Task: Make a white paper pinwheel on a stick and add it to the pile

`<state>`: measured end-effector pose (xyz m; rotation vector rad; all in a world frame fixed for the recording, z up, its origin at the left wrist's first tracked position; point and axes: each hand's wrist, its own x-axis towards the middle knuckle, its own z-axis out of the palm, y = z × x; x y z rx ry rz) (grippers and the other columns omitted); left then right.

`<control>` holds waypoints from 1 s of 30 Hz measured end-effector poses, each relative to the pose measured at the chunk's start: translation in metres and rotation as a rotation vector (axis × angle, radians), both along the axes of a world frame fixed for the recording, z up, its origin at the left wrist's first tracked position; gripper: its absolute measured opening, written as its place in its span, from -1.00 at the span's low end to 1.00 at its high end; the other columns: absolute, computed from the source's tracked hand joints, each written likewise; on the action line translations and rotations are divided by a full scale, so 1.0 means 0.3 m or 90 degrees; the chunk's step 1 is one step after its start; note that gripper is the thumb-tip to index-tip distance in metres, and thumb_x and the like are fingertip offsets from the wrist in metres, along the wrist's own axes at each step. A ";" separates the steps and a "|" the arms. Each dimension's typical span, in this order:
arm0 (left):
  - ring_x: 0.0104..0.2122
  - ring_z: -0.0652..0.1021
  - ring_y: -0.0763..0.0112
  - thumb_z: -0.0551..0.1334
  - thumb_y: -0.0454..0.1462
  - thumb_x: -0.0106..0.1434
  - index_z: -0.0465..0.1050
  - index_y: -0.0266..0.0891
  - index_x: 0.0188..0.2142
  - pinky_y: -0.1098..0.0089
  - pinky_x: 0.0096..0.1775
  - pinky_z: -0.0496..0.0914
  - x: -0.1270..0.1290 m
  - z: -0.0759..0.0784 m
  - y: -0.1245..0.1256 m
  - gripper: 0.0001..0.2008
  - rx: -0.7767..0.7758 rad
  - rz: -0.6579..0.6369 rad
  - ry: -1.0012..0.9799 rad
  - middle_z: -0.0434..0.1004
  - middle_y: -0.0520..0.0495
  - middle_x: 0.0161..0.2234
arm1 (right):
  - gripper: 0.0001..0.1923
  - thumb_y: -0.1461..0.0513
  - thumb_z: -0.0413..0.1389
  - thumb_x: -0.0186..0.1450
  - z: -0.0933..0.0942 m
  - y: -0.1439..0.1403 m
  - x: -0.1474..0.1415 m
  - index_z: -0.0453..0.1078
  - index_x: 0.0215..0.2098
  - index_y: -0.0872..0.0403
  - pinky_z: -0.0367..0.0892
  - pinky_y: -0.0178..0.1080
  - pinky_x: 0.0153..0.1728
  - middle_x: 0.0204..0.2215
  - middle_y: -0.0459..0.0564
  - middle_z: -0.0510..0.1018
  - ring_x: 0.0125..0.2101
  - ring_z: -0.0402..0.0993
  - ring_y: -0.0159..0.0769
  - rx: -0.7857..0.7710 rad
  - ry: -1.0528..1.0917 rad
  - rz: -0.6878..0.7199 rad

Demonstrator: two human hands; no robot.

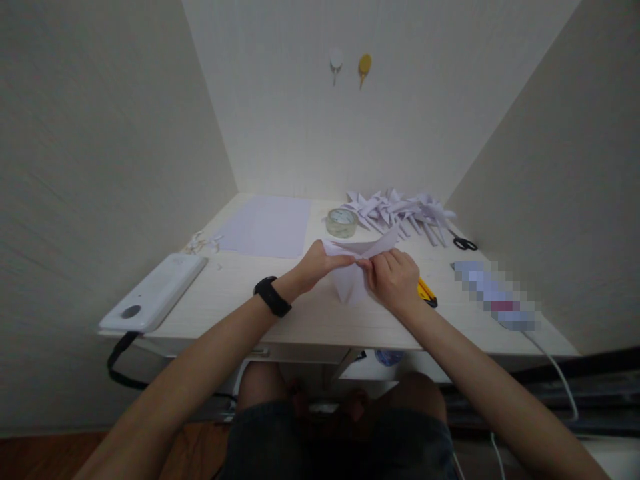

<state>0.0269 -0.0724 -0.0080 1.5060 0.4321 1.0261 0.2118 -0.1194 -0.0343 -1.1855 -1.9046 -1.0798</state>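
A folded sheet of white paper [350, 283] is held above the desk between both hands, its corners pointing out to the sides and down. My left hand [316, 263] pinches its left side, thumb stretched toward the middle. My right hand [395, 275] is closed on the right side, with fingertips pressed at the centre where the folds meet. Just right of my right hand lies a yellow and black utility knife [427, 293], partly hidden by it. Behind the paper stands a roll of clear tape [341, 223].
Folded paper pinwheels [395, 210] are heaped at the back right, near black-handled scissors [465, 244]. Flat paper sheets [270, 223] lie at the back left. A white power bank [155, 293] with a black cable sits at the left edge. A blurred-out device [493, 293] with a white cable lies right.
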 end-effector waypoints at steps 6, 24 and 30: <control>-0.04 0.55 0.14 0.42 -0.30 -0.03 0.60 -0.34 -0.14 0.17 0.08 0.34 0.003 -0.003 -0.014 -0.60 -0.024 0.027 0.064 0.64 -0.18 -0.12 | -0.60 0.12 0.01 0.43 -0.003 0.007 0.000 0.21 -0.55 0.03 -0.08 -0.17 -0.44 -0.66 -0.07 0.29 -0.50 0.16 -0.25 -0.007 0.023 0.002; -0.31 0.54 0.31 0.40 -0.28 -0.02 0.60 -0.36 -0.27 0.34 -0.22 0.41 0.002 -0.010 -0.021 -0.72 -0.051 0.053 0.080 0.63 -0.12 -0.28 | -0.65 0.13 -0.01 0.43 0.017 -0.016 -0.017 0.27 -0.51 0.06 -0.07 -0.16 -0.43 -0.55 0.02 0.38 -0.45 0.19 -0.22 -0.061 -0.013 -0.030; -0.22 0.57 0.24 0.40 -0.26 0.02 0.58 -0.40 -0.16 0.26 -0.11 0.43 0.002 -0.009 -0.018 -0.63 -0.026 0.076 0.093 0.64 -0.20 -0.17 | -0.60 0.10 0.03 0.42 0.010 -0.008 -0.010 0.26 -0.56 0.04 -0.04 -0.16 -0.43 -0.61 -0.02 0.36 -0.46 0.20 -0.22 -0.030 -0.023 -0.044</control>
